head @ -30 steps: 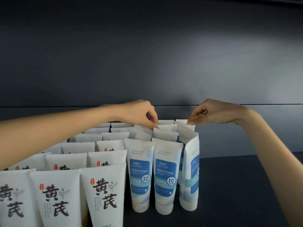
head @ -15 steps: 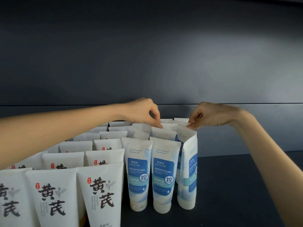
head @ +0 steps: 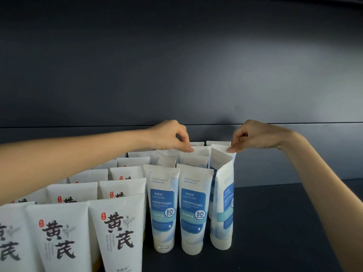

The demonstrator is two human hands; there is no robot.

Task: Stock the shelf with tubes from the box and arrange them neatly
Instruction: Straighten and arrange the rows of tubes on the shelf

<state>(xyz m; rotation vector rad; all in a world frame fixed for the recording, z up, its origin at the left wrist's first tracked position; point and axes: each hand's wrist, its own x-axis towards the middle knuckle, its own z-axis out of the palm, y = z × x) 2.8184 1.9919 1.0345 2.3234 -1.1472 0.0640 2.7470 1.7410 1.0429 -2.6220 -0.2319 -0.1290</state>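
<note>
Blue-and-white tubes point(head: 193, 209) stand cap-down in three rows on the dark shelf point(head: 275, 232). The front tube of the right row point(head: 223, 209) is turned sideways and leans. My left hand point(head: 172, 138) pinches the top edge of a tube far back in the middle row point(head: 198, 149). My right hand point(head: 249, 136) pinches the top corner of a turned tube in the right row point(head: 219, 157). The box is not in view.
Several rows of white tubes with black characters point(head: 115, 232) fill the shelf's left side, under my left forearm. The dark back wall point(head: 176, 75) rises right behind the rows. Bare shelf lies to the right of the blue tubes.
Both hands have stayed at the back tubes, shifting their fingers on the top edges. The right hand's fingertips have come down onto the turned tube's corner.
</note>
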